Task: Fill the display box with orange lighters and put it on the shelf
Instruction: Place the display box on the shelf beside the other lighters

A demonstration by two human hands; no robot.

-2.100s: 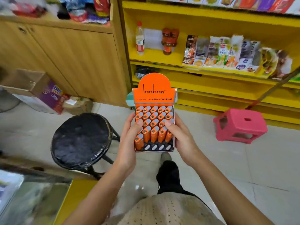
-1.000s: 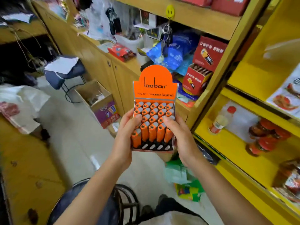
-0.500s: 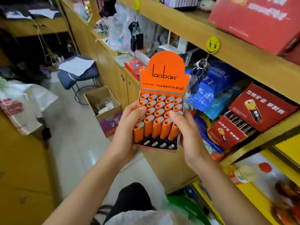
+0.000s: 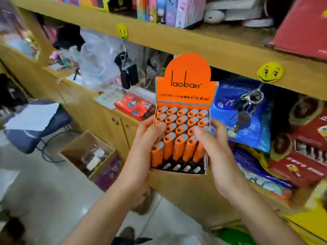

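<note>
I hold an orange display box point(image 4: 185, 85) marked "laoban" upright in front of me. Several orange lighters point(image 4: 178, 135) with grey caps stand in rows inside it; the front row of slots is dark. My left hand point(image 4: 141, 147) grips the box's left side, thumb across the lighters. On the right side my right hand point(image 4: 214, 151) holds it the same way. The box hangs in the air before a wooden shelf point(image 4: 203, 50), just under its board.
The lower shelf holds a red packet point(image 4: 134, 106), a blue bag point(image 4: 235, 110), red battery boxes point(image 4: 300, 165) and hanging keys point(image 4: 247, 106). A cardboard box point(image 4: 88, 154) and a chair with paper point(image 4: 33, 121) stand on the floor at left. Cabinet doors point(image 4: 115, 124) sit below.
The view has swung from the yellow shelves to the wooden shelf and moved closer. Both hands keep the same hold on the box, which now sits higher against the shelf.
</note>
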